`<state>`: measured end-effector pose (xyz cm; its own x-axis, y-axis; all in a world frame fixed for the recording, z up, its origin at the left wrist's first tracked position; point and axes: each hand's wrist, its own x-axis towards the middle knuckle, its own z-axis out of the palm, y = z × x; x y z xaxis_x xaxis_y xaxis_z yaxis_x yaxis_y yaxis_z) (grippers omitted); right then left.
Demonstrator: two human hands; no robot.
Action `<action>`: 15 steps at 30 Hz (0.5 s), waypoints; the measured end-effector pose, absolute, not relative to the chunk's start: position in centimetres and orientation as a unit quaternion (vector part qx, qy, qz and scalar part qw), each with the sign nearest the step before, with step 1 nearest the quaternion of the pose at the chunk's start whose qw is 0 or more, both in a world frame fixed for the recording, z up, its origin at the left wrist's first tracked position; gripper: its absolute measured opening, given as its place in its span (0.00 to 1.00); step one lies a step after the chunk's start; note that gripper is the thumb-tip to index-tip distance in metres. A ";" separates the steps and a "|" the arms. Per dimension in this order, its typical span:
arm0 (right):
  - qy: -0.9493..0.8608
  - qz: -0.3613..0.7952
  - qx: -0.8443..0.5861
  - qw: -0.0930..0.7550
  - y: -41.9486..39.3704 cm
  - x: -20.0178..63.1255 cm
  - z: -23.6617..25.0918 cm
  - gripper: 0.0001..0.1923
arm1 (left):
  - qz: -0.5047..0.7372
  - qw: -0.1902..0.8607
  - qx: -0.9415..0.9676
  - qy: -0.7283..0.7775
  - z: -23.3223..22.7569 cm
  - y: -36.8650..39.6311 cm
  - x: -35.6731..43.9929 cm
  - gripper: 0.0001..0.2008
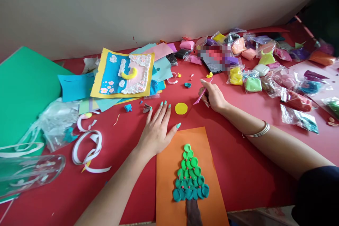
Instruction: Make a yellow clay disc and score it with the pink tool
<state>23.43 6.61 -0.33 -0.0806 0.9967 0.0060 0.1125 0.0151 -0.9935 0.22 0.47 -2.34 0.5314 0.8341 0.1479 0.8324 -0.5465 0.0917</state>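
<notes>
- Far left of the desk (238, 169): green sheet (23, 91), clear plastic wrap (57, 120), curls of white paper strip (88, 148). None of it in play.
- Behind them: finished clay picture on yellow-edged card (123, 74), lying on loose coloured papers.
- Left hand (156, 130): flat on the desk, fingers spread, palm down, holding nothing. Heel of the hand touches the top left corner of the orange card (169, 183).
- Orange card carries the clay tree (190, 178): green scale layers, small red dots, brown trunk at the bottom edge.
- Yellow clay disc (181, 108): on the desk just beyond the left fingertips, between the two hands, apart from the card.
- Right hand (213, 95): closed round a pink modelling tool (201, 94), tip angled down-left toward the disc, not touching it.
- Right side: bagged clay colours (265, 74) in a heap, well apart from the card.
- Judgement: tree body looks done; the step in hand is shaping the yellow disc, probably a topper. Next move calls for bringing the tool tip onto the disc while the left hand steadies the card.
</notes>
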 end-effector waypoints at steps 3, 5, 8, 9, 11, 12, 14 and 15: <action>-0.555 0.480 -0.516 0.442 6.5 23.4 -0.1 0.36 | 0.088 0.006 0.874 0.478 -2.3 0.4 0.3 0.32; -0.556 0.477 -0.519 0.439 6.4 23.3 0.0 0.37 | 0.088 0.007 0.874 0.477 -2.3 0.4 0.3 0.32; -0.558 0.476 -0.518 0.440 6.4 23.2 0.0 0.37 | 0.087 0.007 0.875 0.476 -2.3 0.4 0.3 0.32; -0.557 0.477 -0.517 0.441 6.4 23.2 0.0 0.37 | 0.086 0.007 0.875 0.477 -2.3 0.4 0.3 0.32; -0.554 0.480 -0.513 0.446 6.5 23.2 0.0 0.36 | 0.085 0.006 0.874 0.478 -2.3 0.4 0.3 0.32; -0.554 0.481 -0.511 0.448 6.5 23.2 0.0 0.35 | 0.084 0.006 0.874 0.478 -2.2 0.4 0.2 0.32; -0.557 0.480 -0.507 0.450 6.5 23.2 -0.1 0.35 | 0.082 0.005 0.875 0.478 -2.2 0.4 0.2 0.32; -0.558 0.479 -0.506 0.451 6.5 23.2 -0.1 0.35 | 0.082 0.003 0.875 0.478 -2.2 0.4 0.2 0.32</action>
<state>23.22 6.46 -0.07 -0.0806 0.9966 0.0186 0.1320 0.0291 -0.9908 0.22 0.44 -2.24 0.5305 0.8360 0.1402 0.8350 -0.5438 0.0837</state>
